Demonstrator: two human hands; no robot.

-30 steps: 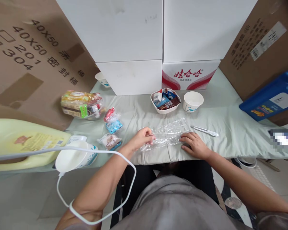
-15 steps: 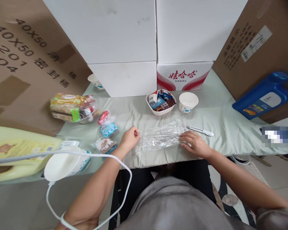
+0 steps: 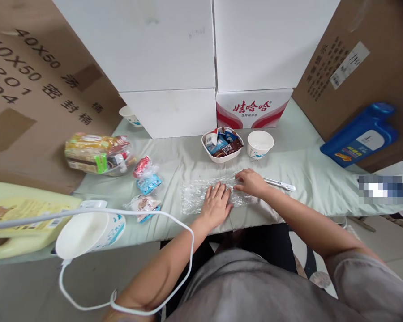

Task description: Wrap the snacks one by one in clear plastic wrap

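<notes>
A clear, wrinkled plastic bag (image 3: 193,197) lies flattened on the cloth-covered table in front of me. My left hand (image 3: 216,205) rests palm down on its middle, fingers stretched out and slightly apart. At the bag's right part is my right hand (image 3: 250,183), fingers bent and a little apart, with the fingertips touching the film. Just beyond my right wrist lies a slim white-and-grey utility knife (image 3: 279,184). Behind the bag stand a white bowl (image 3: 221,158) of wrapped snacks and a white paper bowl (image 3: 260,143).
Small snack packets (image 3: 148,182) lie left of the bag, near a bulging bag of packaged food (image 3: 94,154). A yellow jug (image 3: 27,214), a tipped paper bowl (image 3: 83,235) and a white cable (image 3: 161,214) are at the left. White boxes (image 3: 184,112) wall the back; a blue bottle (image 3: 359,134) stands right.
My left hand has moved right from the bag's left edge and opened flat onto its middle. My right hand has shifted left and away from me onto the bag's far side.
</notes>
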